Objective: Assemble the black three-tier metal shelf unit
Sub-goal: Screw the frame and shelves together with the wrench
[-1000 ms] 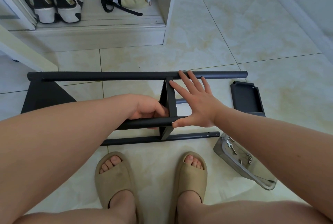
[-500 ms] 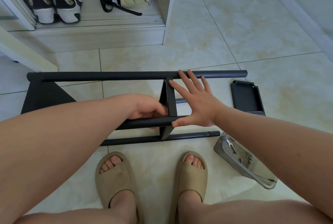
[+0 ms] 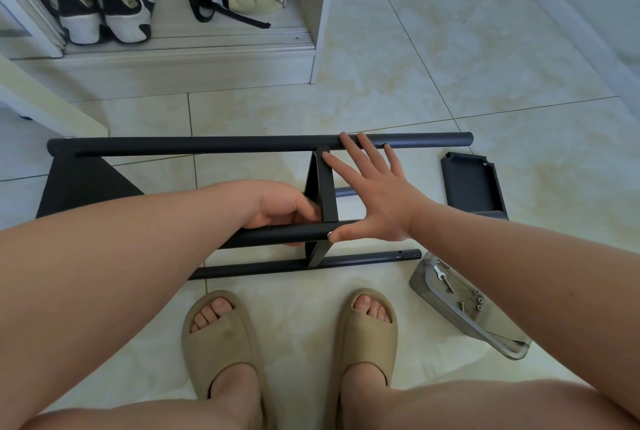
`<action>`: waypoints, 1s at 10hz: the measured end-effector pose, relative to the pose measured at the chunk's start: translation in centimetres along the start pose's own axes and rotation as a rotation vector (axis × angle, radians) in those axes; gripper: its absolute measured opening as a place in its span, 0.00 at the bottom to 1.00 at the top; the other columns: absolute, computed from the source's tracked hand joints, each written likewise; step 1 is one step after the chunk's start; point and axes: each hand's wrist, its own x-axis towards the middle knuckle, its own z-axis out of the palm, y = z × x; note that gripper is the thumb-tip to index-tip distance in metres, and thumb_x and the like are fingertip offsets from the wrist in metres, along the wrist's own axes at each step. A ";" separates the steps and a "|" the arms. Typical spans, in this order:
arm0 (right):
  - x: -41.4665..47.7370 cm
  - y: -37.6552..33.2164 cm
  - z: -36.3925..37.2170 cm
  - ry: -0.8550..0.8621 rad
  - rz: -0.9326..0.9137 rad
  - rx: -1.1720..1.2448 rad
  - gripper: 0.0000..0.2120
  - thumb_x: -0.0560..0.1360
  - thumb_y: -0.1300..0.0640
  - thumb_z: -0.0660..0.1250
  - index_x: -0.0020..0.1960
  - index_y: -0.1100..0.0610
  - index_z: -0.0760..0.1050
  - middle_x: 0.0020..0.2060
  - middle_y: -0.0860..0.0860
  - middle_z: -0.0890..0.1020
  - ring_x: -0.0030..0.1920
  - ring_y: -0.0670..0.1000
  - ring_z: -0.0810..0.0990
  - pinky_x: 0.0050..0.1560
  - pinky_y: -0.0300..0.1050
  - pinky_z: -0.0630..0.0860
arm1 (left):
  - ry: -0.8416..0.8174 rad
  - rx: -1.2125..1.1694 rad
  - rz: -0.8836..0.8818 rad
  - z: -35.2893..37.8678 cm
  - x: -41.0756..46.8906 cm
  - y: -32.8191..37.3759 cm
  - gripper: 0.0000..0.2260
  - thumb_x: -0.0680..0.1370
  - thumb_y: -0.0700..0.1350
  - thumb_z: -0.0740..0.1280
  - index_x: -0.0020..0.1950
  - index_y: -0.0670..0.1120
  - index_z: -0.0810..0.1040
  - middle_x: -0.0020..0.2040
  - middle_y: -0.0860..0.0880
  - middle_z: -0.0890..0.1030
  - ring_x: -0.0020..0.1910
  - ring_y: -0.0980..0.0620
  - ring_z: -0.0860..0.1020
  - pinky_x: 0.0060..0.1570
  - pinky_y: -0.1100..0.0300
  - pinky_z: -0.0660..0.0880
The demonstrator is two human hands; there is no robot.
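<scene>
While the left hand (image 3: pixel 280 208) grips a pole (image 3: pixel 266 235) and the right hand (image 3: pixel 375 203) presses flat on the middle tier (image 3: pixel 327 187), the shelf unit (image 3: pixel 207 145) beneath them appears two-thirds built, its third tier (image 3: pixel 474 184) lying loose beyond the right hand.

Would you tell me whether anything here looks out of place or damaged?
Nothing looks damaged or spilled. The black metal shelf frame lies on its side; one black rectangular tray sits loose right of it.
</scene>
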 end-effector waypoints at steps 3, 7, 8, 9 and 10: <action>-0.1 0.1 0.1 0.012 -0.004 0.003 0.58 0.62 0.15 0.51 0.81 0.41 0.35 0.80 0.48 0.31 0.78 0.53 0.26 0.77 0.66 0.34 | 0.063 0.057 0.006 0.5 0.2 0.2 0.06 0.80 0.42 0.66 0.52 0.44 0.82 0.43 0.48 0.84 0.44 0.51 0.79 0.52 0.55 0.78; 0.0 0.0 0.1 0.007 -0.002 0.005 0.58 0.62 0.15 0.51 0.81 0.41 0.35 0.80 0.48 0.31 0.78 0.53 0.26 0.77 0.65 0.33 | 0.038 0.033 -0.010 0.4 0.2 0.1 0.07 0.81 0.44 0.65 0.56 0.45 0.81 0.43 0.49 0.83 0.47 0.50 0.79 0.61 0.51 0.76; 0.0 0.0 0.0 0.007 -0.003 0.006 0.58 0.62 0.15 0.51 0.81 0.41 0.35 0.80 0.48 0.31 0.78 0.53 0.26 0.77 0.65 0.33 | 0.040 0.038 0.006 0.4 0.3 0.1 0.06 0.80 0.43 0.66 0.52 0.45 0.82 0.41 0.49 0.84 0.44 0.52 0.80 0.52 0.56 0.77; 0.0 0.0 0.0 0.011 -0.004 0.007 0.58 0.62 0.15 0.51 0.81 0.41 0.35 0.80 0.48 0.31 0.78 0.53 0.26 0.77 0.65 0.33 | 0.014 0.010 0.019 0.1 0.2 0.1 0.07 0.80 0.40 0.64 0.53 0.44 0.82 0.45 0.47 0.84 0.45 0.51 0.79 0.52 0.56 0.76; 0.0 0.1 0.1 0.011 -0.004 0.002 0.58 0.62 0.15 0.52 0.81 0.41 0.35 0.80 0.48 0.31 0.78 0.53 0.26 0.77 0.66 0.34 | 0.000 -0.020 0.008 0.1 0.2 0.0 0.08 0.81 0.40 0.63 0.52 0.45 0.82 0.46 0.47 0.84 0.45 0.51 0.79 0.55 0.55 0.75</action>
